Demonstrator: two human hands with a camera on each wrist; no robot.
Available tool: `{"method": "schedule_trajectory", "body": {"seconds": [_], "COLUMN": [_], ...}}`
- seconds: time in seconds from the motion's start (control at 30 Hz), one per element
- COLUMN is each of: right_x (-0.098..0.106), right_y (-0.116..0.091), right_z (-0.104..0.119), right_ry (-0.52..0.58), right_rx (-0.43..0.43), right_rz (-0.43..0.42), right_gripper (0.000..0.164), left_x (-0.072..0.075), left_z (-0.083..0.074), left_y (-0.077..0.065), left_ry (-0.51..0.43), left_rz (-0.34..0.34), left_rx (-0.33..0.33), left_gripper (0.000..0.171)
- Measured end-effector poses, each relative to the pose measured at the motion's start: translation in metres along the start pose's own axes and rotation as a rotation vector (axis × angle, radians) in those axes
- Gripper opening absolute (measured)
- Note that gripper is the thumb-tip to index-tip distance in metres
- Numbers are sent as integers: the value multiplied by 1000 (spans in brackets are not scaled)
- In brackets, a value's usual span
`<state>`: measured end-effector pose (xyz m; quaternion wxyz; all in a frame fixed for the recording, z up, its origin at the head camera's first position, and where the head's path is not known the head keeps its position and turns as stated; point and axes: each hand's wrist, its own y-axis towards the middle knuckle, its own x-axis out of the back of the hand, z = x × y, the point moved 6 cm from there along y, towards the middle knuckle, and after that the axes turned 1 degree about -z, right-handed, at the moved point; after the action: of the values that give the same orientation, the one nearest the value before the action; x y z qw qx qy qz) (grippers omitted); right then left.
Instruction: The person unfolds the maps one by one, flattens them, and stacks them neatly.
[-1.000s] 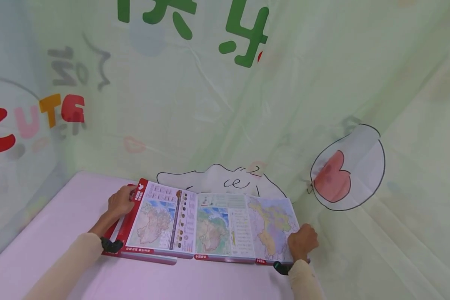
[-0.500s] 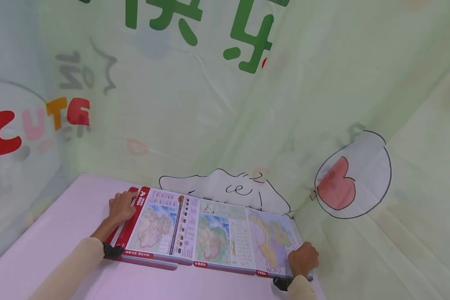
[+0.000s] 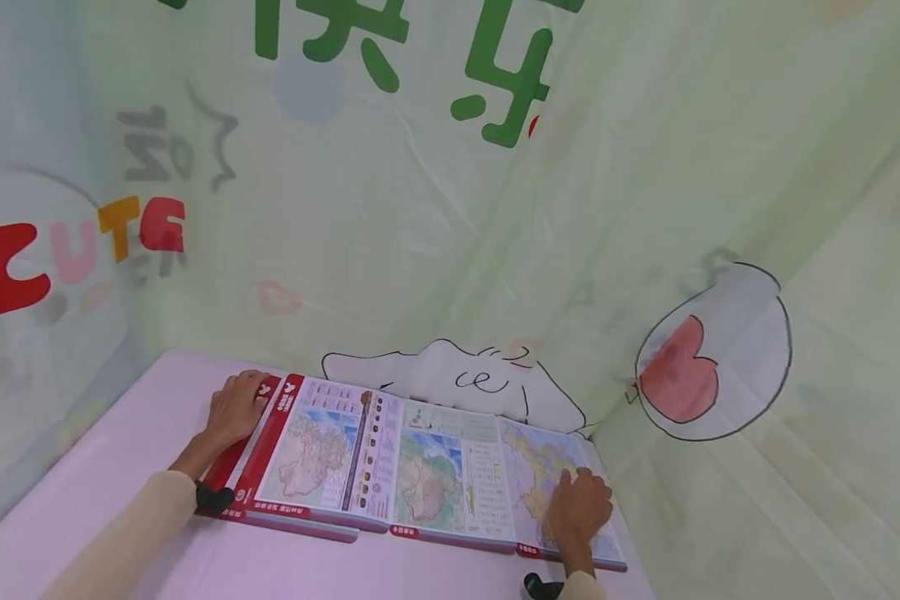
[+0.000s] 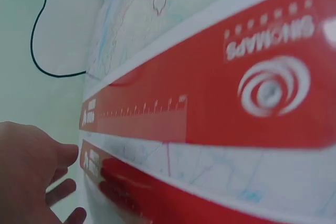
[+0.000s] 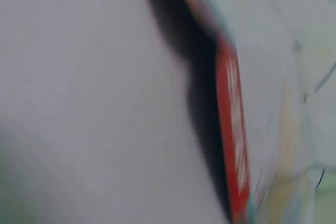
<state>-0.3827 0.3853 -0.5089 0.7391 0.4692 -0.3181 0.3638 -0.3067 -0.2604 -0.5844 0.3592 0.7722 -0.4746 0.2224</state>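
Observation:
Large printed maps [image 3: 427,475] lie overlapped in a row across the table, with red title tabs along their near edges. At the left end, a lower map's red border [image 3: 228,467] peeks out beneath the upper map's red strip [image 4: 210,98], which bears a ruler scale and a SINOMAPS mark. My left hand [image 3: 236,410] is by the far left corner of that lower map, fingers loosely bent; in the left wrist view they appear just off the edge. My right hand [image 3: 579,512] rests on the rightmost map [image 3: 528,475] with fingers spread. The right wrist view is blurred and does not show the hand.
The pink-white table [image 3: 390,575] extends in front of the maps and to their left. A pale green curtain [image 3: 345,250] with printed letters and drawings hangs close behind and along the right side. Dark wrist straps [image 3: 213,497] sit at both cuffs.
My right hand has come off the right edge, moved left and uncurled onto the rightmost map. My left hand has shifted slightly left, exposing more of the lower red border.

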Motion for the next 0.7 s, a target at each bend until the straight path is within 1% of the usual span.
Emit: {"method": "schedule_trajectory", "body": {"seconds": [0.1, 0.2, 0.23, 0.3, 0.4, 0.5, 0.57, 0.63, 0.7], "right_x": [5, 8, 7, 3, -8, -19, -23, -23, -24], "right_y": [-24, -53, -63, -84, -113, -136, -145, -150, -150], "right_z": [48, 93, 105, 123, 138, 142, 143, 144, 144], "right_ry": [149, 230, 242, 221, 155, 88, 75, 71, 74], "right_rx": [151, 309, 367, 465, 566, 581, 569, 551, 541], "right_rz": [24, 86, 114, 189, 325, 477, 550, 595, 604], "right_gripper": [41, 43, 45, 49, 55, 64, 69, 73, 74], "left_x": [5, 7, 6, 4, -1, -6, -8, -8, -8], "left_z": [-3, -8, -10, -15, -15, -8, -2, 2, 4], "left_y": [5, 7, 7, 8, 9, 11, 11, 11, 9], "left_ry": [46, 84, 82, 84, 94, 150, 175, 186, 189], "left_rz": [15, 34, 41, 56, 77, 83, 88, 91, 95], "left_rx": [-45, -55, -56, -64, -78, -92, -95, -98, -109], "left_gripper": [68, 65, 63, 61, 60, 62, 64, 65, 65]}}
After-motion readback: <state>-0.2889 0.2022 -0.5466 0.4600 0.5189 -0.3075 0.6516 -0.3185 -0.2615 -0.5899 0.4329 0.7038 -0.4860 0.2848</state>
